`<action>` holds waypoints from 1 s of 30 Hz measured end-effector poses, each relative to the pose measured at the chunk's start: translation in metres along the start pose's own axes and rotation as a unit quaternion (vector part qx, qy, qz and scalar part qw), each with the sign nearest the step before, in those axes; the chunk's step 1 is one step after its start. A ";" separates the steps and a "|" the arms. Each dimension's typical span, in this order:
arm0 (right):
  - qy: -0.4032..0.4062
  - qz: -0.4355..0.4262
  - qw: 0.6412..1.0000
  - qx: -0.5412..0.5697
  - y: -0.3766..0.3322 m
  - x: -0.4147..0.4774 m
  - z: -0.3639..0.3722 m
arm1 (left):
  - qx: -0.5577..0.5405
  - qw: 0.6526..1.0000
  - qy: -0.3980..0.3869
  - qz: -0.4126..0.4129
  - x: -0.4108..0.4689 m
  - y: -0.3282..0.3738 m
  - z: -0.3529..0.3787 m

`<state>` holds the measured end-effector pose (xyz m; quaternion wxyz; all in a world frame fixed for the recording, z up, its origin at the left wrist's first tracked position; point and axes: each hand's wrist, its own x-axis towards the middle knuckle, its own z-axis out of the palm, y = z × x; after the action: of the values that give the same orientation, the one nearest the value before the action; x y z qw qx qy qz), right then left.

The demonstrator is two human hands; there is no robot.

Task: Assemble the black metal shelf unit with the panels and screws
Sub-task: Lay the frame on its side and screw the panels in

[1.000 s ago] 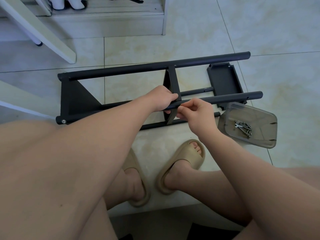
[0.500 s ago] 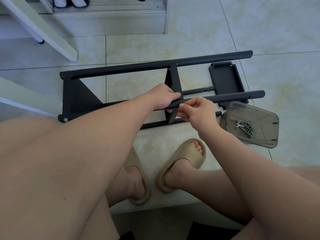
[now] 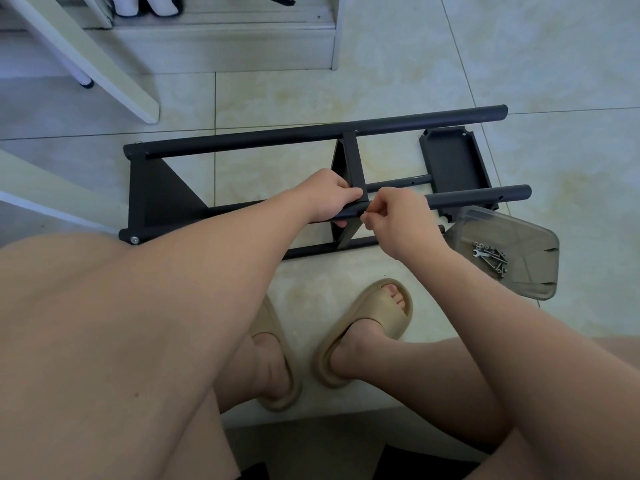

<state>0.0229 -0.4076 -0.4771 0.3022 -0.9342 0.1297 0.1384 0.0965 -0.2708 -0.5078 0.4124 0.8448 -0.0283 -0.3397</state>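
The black metal shelf frame (image 3: 311,135) lies on its side on the tiled floor, with one panel fixed at its left end (image 3: 156,192) and a middle panel (image 3: 353,161) standing between the tubes. My left hand (image 3: 329,199) grips the near tube (image 3: 478,197) at the middle panel's corner. My right hand (image 3: 398,220) pinches a small silver screw (image 3: 365,212) against that tube just right of the left hand. A loose black panel (image 3: 453,164) lies on the floor under the frame's right end.
A clear plastic tray (image 3: 519,237) with several screws and a small wrench (image 3: 490,258) sits on the floor at the right. White furniture legs (image 3: 104,74) and a low step stand at the back left. My feet in tan slippers (image 3: 367,327) rest below the frame.
My right hand has shifted slightly left and up along the near tube, bringing the screw to the joint. The left hand keeps its grip. The camera tilted a little.
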 end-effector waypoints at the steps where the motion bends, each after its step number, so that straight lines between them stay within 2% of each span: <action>1: 0.006 0.004 1.000 -0.006 -0.001 -0.001 0.002 | 0.001 1.000 0.000 0.001 0.000 0.000 0.000; 4: 0.011 0.018 1.000 -0.021 -0.005 -0.006 0.005 | 0.008 1.000 -0.001 0.001 0.000 0.000 -0.002; 6: -0.003 0.055 0.998 0.011 -0.006 -0.006 0.005 | 0.004 1.000 -0.006 -0.001 0.000 0.000 -0.002; 9: -0.035 0.124 0.984 0.123 -0.008 -0.004 0.001 | 0.005 1.000 -0.010 -0.001 0.000 0.001 -0.002; 11: -0.063 0.181 0.952 0.239 -0.011 -0.004 -0.001 | 0.009 1.000 -0.012 -0.002 0.000 0.002 -0.002; 13: -0.087 0.197 0.940 0.263 -0.012 -0.005 -0.003 | 0.011 1.000 -0.013 -0.003 0.001 0.001 -0.002; 15: -0.089 0.171 0.961 0.196 -0.009 -0.005 -0.006 | 0.013 1.000 -0.014 -0.006 0.001 -0.001 -0.001; 17: -0.056 0.115 0.989 0.068 -0.006 -0.005 -0.008 | 0.007 1.000 -0.016 -0.008 0.000 -0.001 -0.001; 19: -0.026 0.078 0.997 0.001 -0.006 -0.006 -0.008 | -0.001 1.000 -0.018 -0.009 0.000 -0.001 -0.001; 26: 0.000 0.019 0.997 -0.080 -0.005 -0.007 0.002 | 0.001 1.000 -0.026 -0.012 0.000 -0.001 -0.002; 30: -0.009 0.009 0.996 -0.083 -0.005 -0.008 0.004 | -0.005 0.999 -0.032 -0.019 0.001 -0.001 -0.002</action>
<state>0.0162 -0.4001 -0.4745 0.2234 -0.9536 0.1236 0.1595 0.0985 -0.2687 -0.5082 0.4091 0.8318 -0.0233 -0.3743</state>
